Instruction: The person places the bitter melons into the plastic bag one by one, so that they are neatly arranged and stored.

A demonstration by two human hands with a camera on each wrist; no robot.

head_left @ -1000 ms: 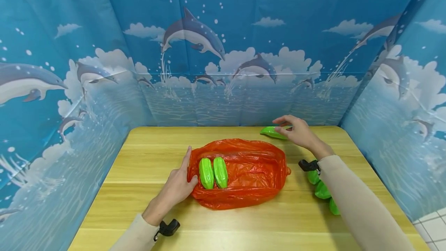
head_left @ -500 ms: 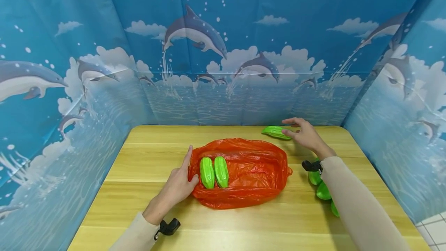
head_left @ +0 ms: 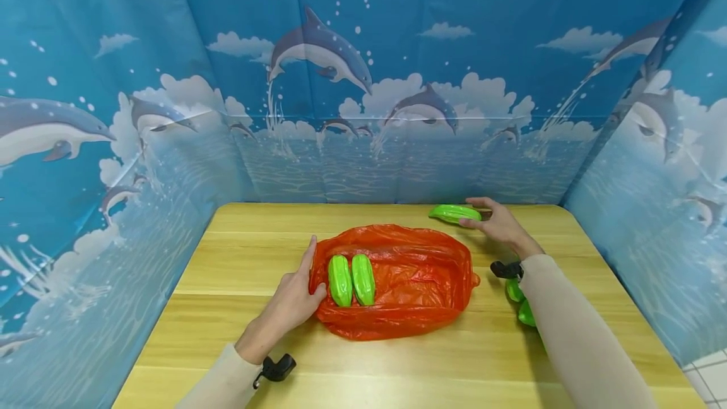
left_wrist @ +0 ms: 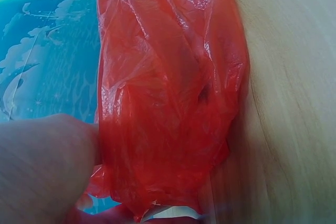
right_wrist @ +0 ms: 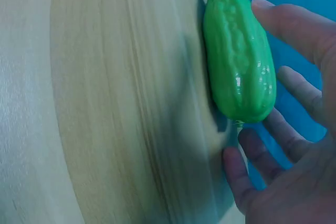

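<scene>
A red plastic bag (head_left: 414, 279) lies spread on the table with its mouth facing up. Two green bitter melons (head_left: 340, 281) rest side by side in its left part. My left hand (head_left: 291, 303) holds the bag's left end, thumb at the rim and index finger stretched along the side; some of its fingers are hidden. At the table's back edge lies another bitter melon (right_wrist: 239, 56). My right hand (head_left: 501, 227) is at that melon's right end, fingers spread and loosely bent, the thumb close to its side. Whether they touch it, I cannot tell.
Further bitter melons (head_left: 526, 313) lie at the right of the wooden table (head_left: 363, 377), partly hidden by the right sleeve. A blue dolphin-print cloth (head_left: 363, 163) stands behind the table and along both sides.
My right hand has slid rightward along the back melon, uncovering more of it. The left hand, the bag and the two melons in it stay put. The view has shifted slightly.
</scene>
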